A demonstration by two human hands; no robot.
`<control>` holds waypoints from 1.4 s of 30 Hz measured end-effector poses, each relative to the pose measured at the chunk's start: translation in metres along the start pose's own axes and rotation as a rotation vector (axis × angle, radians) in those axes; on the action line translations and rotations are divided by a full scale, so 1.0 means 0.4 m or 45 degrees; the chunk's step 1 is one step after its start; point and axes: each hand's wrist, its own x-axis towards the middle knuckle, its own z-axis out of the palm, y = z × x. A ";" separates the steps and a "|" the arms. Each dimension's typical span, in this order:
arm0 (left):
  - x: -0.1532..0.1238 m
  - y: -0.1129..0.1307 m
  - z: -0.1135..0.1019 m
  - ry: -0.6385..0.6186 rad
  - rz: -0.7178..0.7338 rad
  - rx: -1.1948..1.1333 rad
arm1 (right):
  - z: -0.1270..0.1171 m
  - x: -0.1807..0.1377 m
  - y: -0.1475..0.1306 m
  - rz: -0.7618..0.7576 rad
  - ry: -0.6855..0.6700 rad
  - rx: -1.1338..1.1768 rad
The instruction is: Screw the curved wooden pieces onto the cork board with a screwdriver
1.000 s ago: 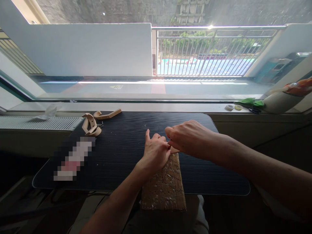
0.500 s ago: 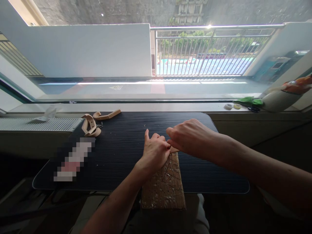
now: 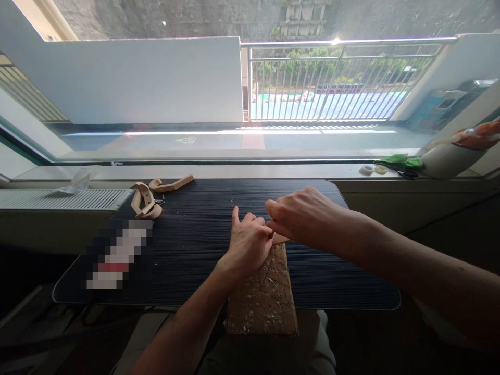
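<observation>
A scarred, pitted brown board [image 3: 265,297] lies across the near edge of the black ribbed table [image 3: 195,245] and over my lap. My left hand [image 3: 248,242] rests on the board's far end, fingers curled closed, thumb sticking up. My right hand [image 3: 304,216] reaches in from the right, its fingers pinched together against the left hand's fingertips. A small tan piece [image 3: 280,239] shows just under the right hand at the board's far end. What the fingers pinch is hidden.
Curved tan wooden pieces [image 3: 146,200] and a longer one [image 3: 172,183] lie at the table's far left. A blurred-out object [image 3: 117,252] lies at the left. The window sill holds tape rolls [image 3: 373,170], a green cloth [image 3: 400,162] and crumpled plastic [image 3: 76,181].
Hardly anything has moved. My right hand has shifted very slightly up and left over the board's far end; my left hand stays in place.
</observation>
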 end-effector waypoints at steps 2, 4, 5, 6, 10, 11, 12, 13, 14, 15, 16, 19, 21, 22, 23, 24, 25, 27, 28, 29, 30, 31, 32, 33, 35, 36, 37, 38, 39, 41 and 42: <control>0.000 -0.001 0.000 -0.003 0.005 0.000 | -0.003 -0.005 0.001 -0.027 0.037 -0.016; 0.000 -0.001 0.001 -0.007 0.005 0.007 | -0.005 -0.008 0.000 -0.091 0.041 -0.023; 0.000 -0.001 0.001 -0.006 0.003 0.016 | -0.004 -0.009 -0.002 -0.123 0.025 -0.024; 0.000 0.000 0.001 -0.004 0.001 0.025 | -0.003 -0.008 -0.004 -0.141 0.005 -0.024; 0.000 0.003 0.001 0.003 0.006 0.039 | 0.005 -0.002 -0.010 -0.076 -0.036 -0.021; -0.001 0.003 0.001 0.003 0.008 0.036 | 0.005 -0.001 -0.009 -0.053 -0.038 -0.021; -0.001 0.002 0.001 0.004 0.009 0.030 | 0.004 -0.001 -0.007 -0.040 -0.035 -0.018; -0.001 0.002 0.002 0.006 0.010 0.024 | 0.002 -0.002 -0.005 -0.038 -0.026 -0.015; -0.001 0.001 0.003 0.010 0.011 0.018 | -0.001 -0.003 -0.003 -0.049 -0.014 -0.012; -0.002 0.000 0.004 0.015 0.012 0.015 | -0.003 -0.004 -0.001 -0.070 -0.001 -0.013; -0.002 -0.001 0.005 0.021 0.013 0.014 | -0.005 -0.004 0.000 -0.093 0.004 -0.014; -0.002 -0.002 0.008 0.031 0.018 0.015 | -0.003 0.000 0.000 -0.124 -0.019 -0.010; -0.001 -0.002 0.006 0.023 0.022 0.008 | 0.004 0.004 0.000 -0.096 -0.024 0.012; -0.001 -0.002 0.005 0.017 0.022 0.003 | 0.007 0.005 0.000 -0.077 -0.020 0.022; -0.001 -0.001 0.003 0.012 0.019 -0.001 | 0.010 0.005 0.001 -0.059 -0.012 0.024; -0.001 -0.001 0.001 0.007 0.016 -0.002 | 0.011 0.004 0.002 -0.042 -0.009 0.019; -0.001 0.000 -0.001 0.003 0.012 0.000 | 0.011 0.001 0.003 -0.028 -0.009 0.008; 0.000 0.002 -0.003 -0.001 0.010 0.007 | 0.007 -0.005 0.006 -0.012 -0.004 -0.020; 0.000 0.002 -0.003 -0.001 0.010 0.012 | 0.005 -0.008 0.007 -0.015 0.003 -0.031; 0.000 0.002 -0.003 0.002 0.009 0.017 | 0.002 -0.010 0.007 -0.028 0.007 -0.038; 0.000 0.002 -0.003 0.006 0.008 0.023 | 0.000 -0.012 0.005 -0.049 0.006 -0.039; 0.001 0.002 -0.002 0.008 0.008 0.029 | 0.000 -0.011 0.003 -0.071 0.002 -0.035; 0.001 0.002 -0.001 0.008 0.008 0.034 | 0.000 -0.010 0.000 -0.089 -0.008 -0.028; 0.000 0.002 -0.001 0.007 0.008 0.037 | 0.002 -0.009 -0.003 -0.097 -0.019 -0.018; 0.000 0.002 0.000 -0.001 0.010 0.034 | 0.006 -0.006 -0.008 -0.078 -0.019 -0.006; -0.001 0.002 0.000 -0.003 0.010 0.030 | 0.008 -0.005 -0.009 -0.058 -0.010 -0.009; -0.002 0.002 0.000 -0.002 0.008 0.026 | 0.008 -0.005 -0.009 -0.037 -0.006 -0.018; -0.002 0.002 0.000 -0.001 0.005 0.021 | 0.008 -0.007 -0.008 -0.019 -0.005 -0.030; -0.003 0.002 0.000 -0.002 0.003 0.017 | 0.007 -0.009 -0.007 -0.003 -0.006 -0.042; -0.003 0.002 0.000 -0.004 0.002 0.013 | 0.001 -0.014 -0.003 0.017 -0.001 -0.063; -0.003 0.003 0.000 -0.006 0.000 0.015 | -0.002 -0.017 -0.002 0.010 0.009 -0.069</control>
